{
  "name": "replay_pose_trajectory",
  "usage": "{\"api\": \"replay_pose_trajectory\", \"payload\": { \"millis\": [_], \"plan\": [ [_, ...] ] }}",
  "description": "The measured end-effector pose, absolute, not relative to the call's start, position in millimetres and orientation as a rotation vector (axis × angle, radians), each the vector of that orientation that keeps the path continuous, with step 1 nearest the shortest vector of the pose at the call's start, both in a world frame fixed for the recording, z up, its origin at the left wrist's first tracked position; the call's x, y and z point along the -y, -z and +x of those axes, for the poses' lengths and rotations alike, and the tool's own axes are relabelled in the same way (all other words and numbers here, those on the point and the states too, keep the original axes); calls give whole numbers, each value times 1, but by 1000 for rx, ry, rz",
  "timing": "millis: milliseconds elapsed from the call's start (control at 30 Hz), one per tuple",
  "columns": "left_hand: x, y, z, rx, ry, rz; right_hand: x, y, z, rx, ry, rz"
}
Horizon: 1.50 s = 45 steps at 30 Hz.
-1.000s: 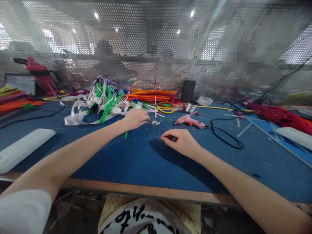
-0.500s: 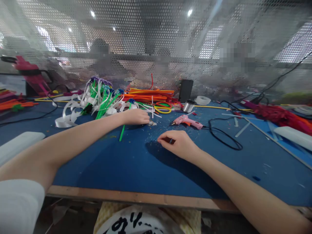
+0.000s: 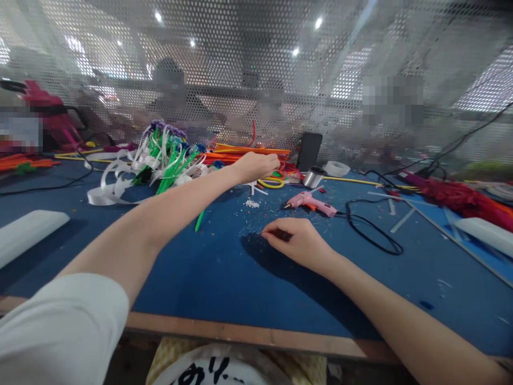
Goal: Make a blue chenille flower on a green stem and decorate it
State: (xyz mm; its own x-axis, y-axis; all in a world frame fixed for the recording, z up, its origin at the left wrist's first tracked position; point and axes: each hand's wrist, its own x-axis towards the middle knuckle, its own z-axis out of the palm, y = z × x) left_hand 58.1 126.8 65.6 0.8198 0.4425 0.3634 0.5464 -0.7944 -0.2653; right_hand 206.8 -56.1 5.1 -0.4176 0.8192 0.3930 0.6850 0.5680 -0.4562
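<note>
My left hand (image 3: 258, 166) is stretched out over the back of the table, by the orange pipe cleaners (image 3: 228, 152) and a yellow loop (image 3: 272, 183). Its fingers are curled together; anything between the tips is hidden. Nearer to me, my right hand (image 3: 296, 238) hovers low over the blue table (image 3: 200, 283) with thumb and forefinger pinched. What it pinches, if anything, is too small to make out. Between the two hands lies a little heap of tiny whitish beads (image 3: 252, 203). Just beyond my right hand rests a pink glue gun (image 3: 310, 203).
Green-stemmed pipe-cleaner flowers with white ribbons (image 3: 160, 160) are bunched at back left. A black phone (image 3: 309, 151), a silver cup (image 3: 313, 177) and a tape roll (image 3: 336, 169) stand at the back. The glue gun's black cord (image 3: 377, 247) loops rightward. Red material (image 3: 452, 193) lies right.
My left hand has left the bead heap and moved away from me and to the right, to the orange pipe cleaners. My right hand stays pinched in nearly the same place.
</note>
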Motion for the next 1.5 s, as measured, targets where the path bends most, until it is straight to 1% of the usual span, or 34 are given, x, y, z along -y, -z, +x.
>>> {"api": "replay_pose_trajectory", "payload": {
  "millis": [133, 200, 267, 433, 700, 1067, 1233, 1367, 1500],
  "plan": [
    [-123, -59, 77, 929, 347, -2722, 55, -5, 209, 2208, -305, -1198],
    [-121, -61, 67, 1053, 247, -2797, 54, -5, 210, 2209, -328, -1207],
    [-120, -63, 49, 1075, 190, -2827, 53, -4, 209, 2214, -339, -1218],
    [-119, -54, 14, 1030, 131, -2930, 53, -3, 208, 2226, -320, -1213],
    [-126, -35, 9, 889, 177, -2987, 54, -6, 207, 2239, -322, -1207],
    [-114, -34, 12, 856, 153, -2891, 55, -8, 205, 2239, -338, -1236],
    [-106, -52, 11, 949, 215, -2812, 56, -9, 205, 2141, -367, -1274],
    [-109, -64, 5, 927, 280, -2820, 56, -10, 205, 2107, -407, -1265],
    [-117, -52, 4, 833, 170, -2976, 56, -10, 205, 2155, -368, -1257]
  ]
}}
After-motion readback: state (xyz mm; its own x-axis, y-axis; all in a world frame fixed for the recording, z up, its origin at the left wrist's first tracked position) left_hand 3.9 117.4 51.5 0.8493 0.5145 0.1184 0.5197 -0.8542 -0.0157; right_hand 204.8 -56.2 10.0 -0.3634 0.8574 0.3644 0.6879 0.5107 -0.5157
